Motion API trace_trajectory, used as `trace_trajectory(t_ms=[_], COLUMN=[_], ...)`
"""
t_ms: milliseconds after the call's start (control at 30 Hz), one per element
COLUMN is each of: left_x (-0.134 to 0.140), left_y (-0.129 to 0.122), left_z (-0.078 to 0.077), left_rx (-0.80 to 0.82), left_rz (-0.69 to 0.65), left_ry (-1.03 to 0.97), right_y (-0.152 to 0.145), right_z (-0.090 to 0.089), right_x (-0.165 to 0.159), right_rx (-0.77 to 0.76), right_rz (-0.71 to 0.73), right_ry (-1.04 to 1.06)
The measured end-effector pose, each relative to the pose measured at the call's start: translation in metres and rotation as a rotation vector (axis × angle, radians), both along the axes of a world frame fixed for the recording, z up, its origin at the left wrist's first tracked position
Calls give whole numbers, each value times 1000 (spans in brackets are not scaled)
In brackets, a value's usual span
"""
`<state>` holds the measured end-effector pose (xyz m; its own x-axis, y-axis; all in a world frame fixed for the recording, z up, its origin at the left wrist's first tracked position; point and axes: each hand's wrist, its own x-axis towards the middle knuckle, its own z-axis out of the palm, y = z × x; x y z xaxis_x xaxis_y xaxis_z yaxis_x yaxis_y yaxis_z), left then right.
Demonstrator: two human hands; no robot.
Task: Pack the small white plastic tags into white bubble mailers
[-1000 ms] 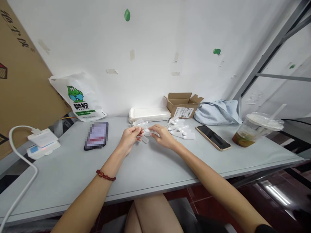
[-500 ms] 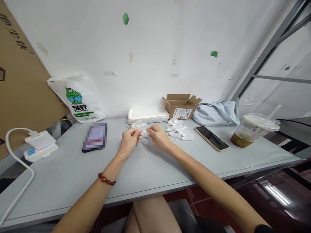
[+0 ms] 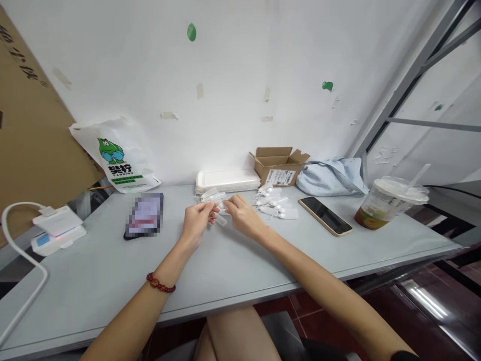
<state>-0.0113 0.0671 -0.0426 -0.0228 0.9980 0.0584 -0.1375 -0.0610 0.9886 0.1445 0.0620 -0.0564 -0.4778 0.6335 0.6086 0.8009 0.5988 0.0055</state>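
Near the back middle of the table, my left hand (image 3: 198, 218) is closed in a pinch on a small clear plastic tag (image 3: 220, 219) with a white end. My right hand (image 3: 240, 213) sits close beside it, thumb and fingers pressed together at the tag's white end; what exactly lies between those fingertips is hidden. Just behind my left hand are more clear tags (image 3: 211, 194) with thin strings. To the right of my right hand lies a loose pile of similar tags (image 3: 276, 201) with white knobs and strings.
Behind my hands lie stacked white trays (image 3: 229, 179) and an open cardboard box (image 3: 278, 165). A phone (image 3: 325, 215), a drink cup (image 3: 387, 205) and a pale blue cloth bag (image 3: 332, 176) are rightward. Leftward are a blurred-screen phone (image 3: 144, 215), white charger (image 3: 58, 228) and plastic bag (image 3: 120, 155).
The whole view has shifted slightly. Both hands stay together at the same spot, with only small finger movement around the tag.
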Motion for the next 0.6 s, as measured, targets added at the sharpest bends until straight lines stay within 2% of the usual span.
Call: trace_trajectory(t_ms=[133, 400, 600], left_x=[-4, -5, -6], left_y=[2, 3, 5], left_z=[1, -5, -4], left_rx=[-23, 26, 7], left_rz=[-9, -98, -85], left_ry=[-52, 120, 164], right_y=[4, 5, 7], right_z=[-2, -6, -4], right_x=[2, 5, 3], right_rx=[23, 50, -94], right_rz=[4, 45, 60], right_ry=[49, 69, 56])
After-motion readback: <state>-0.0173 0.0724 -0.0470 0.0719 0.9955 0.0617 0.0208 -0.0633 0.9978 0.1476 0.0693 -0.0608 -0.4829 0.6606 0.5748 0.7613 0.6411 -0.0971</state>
